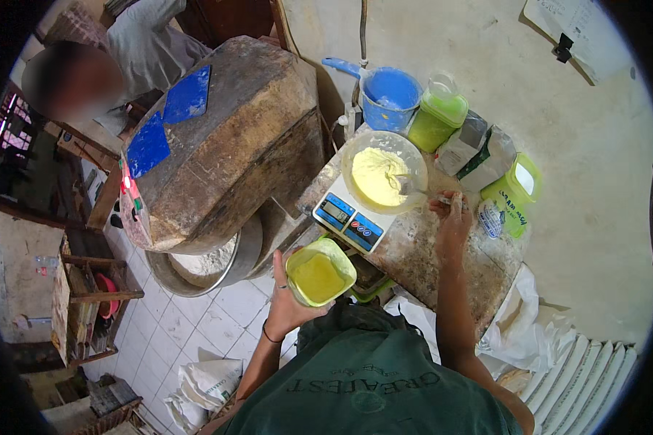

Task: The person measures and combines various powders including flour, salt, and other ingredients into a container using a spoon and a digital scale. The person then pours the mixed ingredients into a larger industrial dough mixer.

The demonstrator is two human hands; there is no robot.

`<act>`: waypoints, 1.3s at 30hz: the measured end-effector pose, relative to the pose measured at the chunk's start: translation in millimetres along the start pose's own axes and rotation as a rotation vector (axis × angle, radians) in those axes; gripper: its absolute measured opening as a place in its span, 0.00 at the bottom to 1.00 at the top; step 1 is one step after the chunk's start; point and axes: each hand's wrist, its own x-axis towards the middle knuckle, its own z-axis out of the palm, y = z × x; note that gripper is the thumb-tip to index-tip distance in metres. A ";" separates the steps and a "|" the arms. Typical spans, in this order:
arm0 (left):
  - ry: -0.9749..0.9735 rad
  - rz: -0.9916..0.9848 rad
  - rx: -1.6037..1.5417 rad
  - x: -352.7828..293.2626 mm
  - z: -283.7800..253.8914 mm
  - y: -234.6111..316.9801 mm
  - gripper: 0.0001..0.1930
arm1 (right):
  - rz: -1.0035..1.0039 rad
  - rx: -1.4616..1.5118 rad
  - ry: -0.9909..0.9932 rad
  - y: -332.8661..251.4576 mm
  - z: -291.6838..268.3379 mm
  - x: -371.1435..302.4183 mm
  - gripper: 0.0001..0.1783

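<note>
My left hand grips a light-green square plastic tub, tilted so that the yellow contents show. In front of it, a digital kitchen scale carries a clear plastic bowl of pale yellow powder. To the right of that bowl is my right hand, its fingers closed on the handle of what looks like a spoon. The handle points over the bowl's right rim, and its far end is hard to make out.
A bulky, stained mixer stands left, above a metal mixing bowl of flour. Behind the scale are a blue dipper, a green tub, packets and a lime-green container. Another person is beyond the mixer.
</note>
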 end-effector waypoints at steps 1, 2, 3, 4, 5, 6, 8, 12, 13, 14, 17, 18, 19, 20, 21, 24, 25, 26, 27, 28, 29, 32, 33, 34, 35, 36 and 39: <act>0.000 -0.001 0.000 0.8 -0.8 0.9 0.64 | 0.018 -0.002 -0.007 -0.1 2.9 -2.7 0.13; -0.007 0.007 0.051 2.1 -1.7 3.0 0.64 | 0.035 -0.004 -0.013 0.2 5.3 -4.3 0.12; -0.014 0.017 0.101 3.3 -2.0 4.3 0.64 | 0.035 -0.004 -0.013 1.5 6.5 -4.5 0.12; -0.015 0.017 0.100 3.9 -2.0 3.9 0.64 | 0.063 0.034 -0.005 3.5 7.2 -4.4 0.13; -0.010 0.028 0.062 4.7 -1.7 3.2 0.64 | 0.091 0.072 0.004 4.4 7.4 -4.1 0.13; -0.003 0.037 0.025 4.7 -1.6 2.0 0.64 | 0.091 0.071 0.003 2.6 7.9 -3.7 0.13; 0.005 0.053 0.013 5.2 -0.6 0.0 0.64 | 0.058 0.100 0.016 -7.2 7.6 -2.8 0.13; 0.000 0.057 0.034 7.5 0.3 0.7 0.63 | 0.045 0.104 0.082 -29.5 1.7 -5.0 0.14; -0.002 0.057 0.031 7.5 1.1 -0.2 0.63 | 0.041 0.122 0.071 -34.5 0.2 -7.4 0.14; -0.029 0.022 0.007 7.6 2.2 -2.0 0.65 | 0.036 0.140 0.059 -40.0 -1.1 -10.5 0.14; -0.069 -0.009 -0.022 10.5 4.4 -0.9 0.68 | 0.116 0.190 0.041 -54.2 1.9 -25.8 0.15; -0.088 0.004 -0.032 11.9 5.2 1.5 0.67 | 0.115 0.189 0.042 -63.0 6.2 -34.8 0.15; -0.088 0.003 -0.032 10.5 7.0 -1.7 0.67 | 0.164 0.209 -0.022 -70.5 12.9 -46.8 0.16; -0.075 0.028 -0.031 8.0 9.8 -7.8 0.68 | 0.213 0.229 -0.087 -73.7 18.1 -58.2 0.17; -0.069 0.040 -0.032 7.3 11.6 -8.2 0.68 | 0.213 0.228 -0.087 -74.3 20.5 -69.0 0.17; -0.087 0.059 -0.030 7.2 14.7 -7.0 0.67 | 0.244 0.137 -0.469 -69.4 22.6 -96.7 0.17; -0.078 0.067 -0.050 8.4 15.0 -5.4 0.67 | 0.243 0.067 -0.614 -65.9 21.8 -103.3 0.17; -0.080 0.065 -0.049 9.1 15.4 -3.6 0.67 | 0.241 -0.003 -0.759 -63.2 20.4 -107.0 0.16; -0.079 0.049 -0.072 9.3 15.6 -1.1 0.67 | 0.242 -0.002 -0.759 -62.2 18.5 -107.8 0.16; -0.079 0.032 -0.095 9.1 15.5 0.8 0.68 | 0.213 -0.031 -0.793 -61.6 15.9 -107.8 0.15; -0.078 0.031 -0.094 8.8 14.7 2.2 0.68 | 0.184 -0.061 -0.825 -61.5 13.1 -107.7 0.15; -0.100 0.009 0.009 8.0 13.0 1.5 0.68 | 0.298 0.079 -0.620 -61.6 2.7 -106.8 0.15; -0.103 -0.017 -0.002 7.2 12.7 -0.1 0.68 | 0.290 0.162 -0.547 -64.8 3.0 -102.9 0.15; -0.106 -0.044 -0.013 6.4 12.3 -1.0 0.68 | 0.291 0.162 -0.549 -67.8 3.4 -97.1 0.15; -0.104 -0.045 -0.013 5.6 11.4 -0.6 0.68 | 0.239 0.142 -0.394 -70.7 3.9 -90.0 0.15; -0.105 -0.046 -0.016 6.2 11.1 1.0 0.68 | 0.184 0.119 -0.234 -73.3 2.8 -82.7 0.15; -0.093 -0.028 -0.005 5.4 11.3 4.9 0.68 | 0.159 0.188 -0.021 -72.9 -7.3 -61.0 0.15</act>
